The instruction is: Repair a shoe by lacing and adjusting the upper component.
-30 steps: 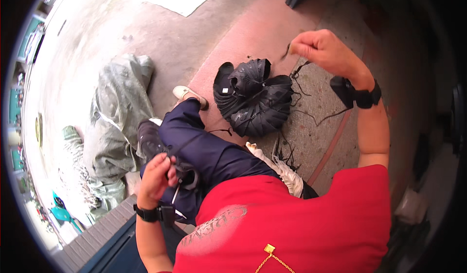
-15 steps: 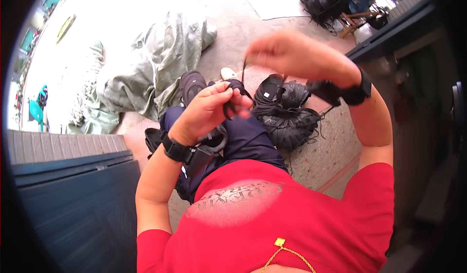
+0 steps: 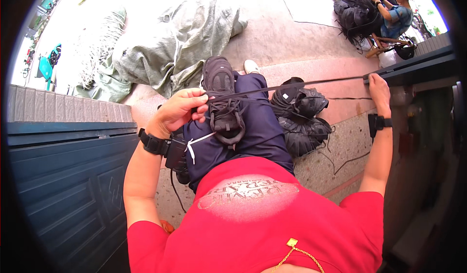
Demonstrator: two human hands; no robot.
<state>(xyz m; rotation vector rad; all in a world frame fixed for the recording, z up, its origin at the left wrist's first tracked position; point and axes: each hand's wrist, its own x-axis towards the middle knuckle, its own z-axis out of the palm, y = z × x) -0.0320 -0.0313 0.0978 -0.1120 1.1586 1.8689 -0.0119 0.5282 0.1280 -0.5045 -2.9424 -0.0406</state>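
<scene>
A black lace-up shoe lies across my thighs, its toe pointing away from me and its laces crossed over the tongue. Beside it, my left hand pinches a black shoelace between thumb and fingers. The lace runs taut across to my right hand, far out to the right, whose fingers are closed on its other end. A thin white cord hangs at the shoe's near left side.
Several black shoes are heaped on the floor to the right of my legs. Grey-green sacking covers a bundle ahead. Blue panels flank me. A person sits at the far right beside a black heap.
My right hand has swung out and down to the right, drawing the lace straight. My left hand has moved slightly left and down, leaving the shoe in fuller view.
</scene>
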